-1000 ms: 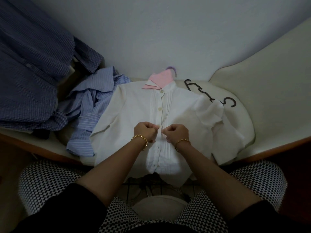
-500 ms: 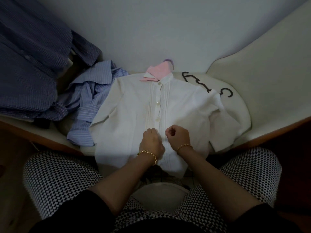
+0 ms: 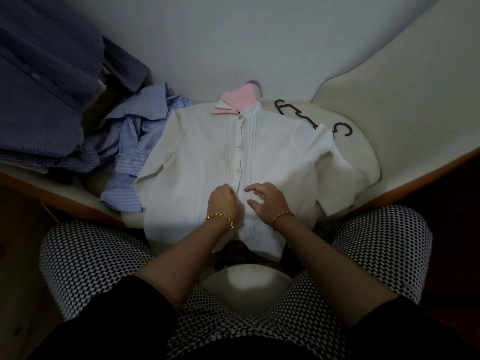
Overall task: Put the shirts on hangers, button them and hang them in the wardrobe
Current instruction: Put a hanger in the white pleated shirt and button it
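Head view: pleated white shirt (image 3: 197, 157) lies flat, buttoned at the top, left hand (image 3: 224, 202) pinching its front edge, right hand (image 3: 268, 202) fingers loosely spread.

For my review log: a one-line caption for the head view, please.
Left hand pinches the white shirt at its placket; right hand open beside it.

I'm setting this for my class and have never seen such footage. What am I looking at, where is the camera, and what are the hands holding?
No machine: a person's two bare hands, filmed by a wide-angle camera worn on the head, looking down. A white shirt lies flat on a pale seat, a purple hanger hook above its collar. The left hand curls on the button strip, apparently pinching it; the right hand is open beside it, holding nothing. A striped blue shirt and black hangers lie alongside.
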